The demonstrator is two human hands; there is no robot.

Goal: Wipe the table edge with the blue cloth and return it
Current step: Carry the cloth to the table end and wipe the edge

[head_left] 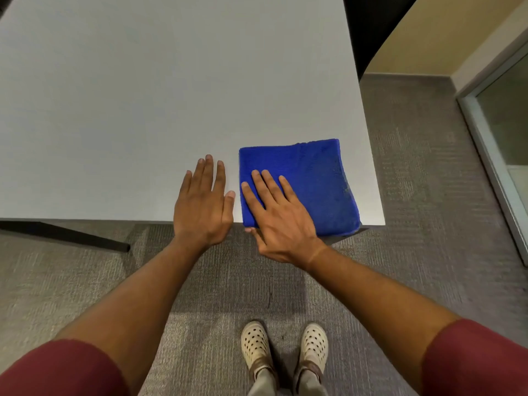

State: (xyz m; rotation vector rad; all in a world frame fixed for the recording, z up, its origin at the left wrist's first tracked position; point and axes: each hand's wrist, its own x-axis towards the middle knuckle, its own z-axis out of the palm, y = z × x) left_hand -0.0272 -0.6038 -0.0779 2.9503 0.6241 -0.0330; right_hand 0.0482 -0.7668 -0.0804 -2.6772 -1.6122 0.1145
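Observation:
A folded blue cloth (308, 178) lies on the near right corner of the grey table (143, 95), its front edge slightly over the table's near edge. My right hand (280, 218) lies on the cloth's left part, fingers flat on top and the thumb tucked under its front edge. Just left of the cloth, my left hand (203, 204) rests flat on the table, palm down, holding nothing.
The table's right edge (368, 138) runs close beside the cloth. Grey carpet (414, 195) covers the floor. A black table leg (71, 235) slants under the near left. A glass door frame (491, 150) stands at the right. My feet (283, 347) are below.

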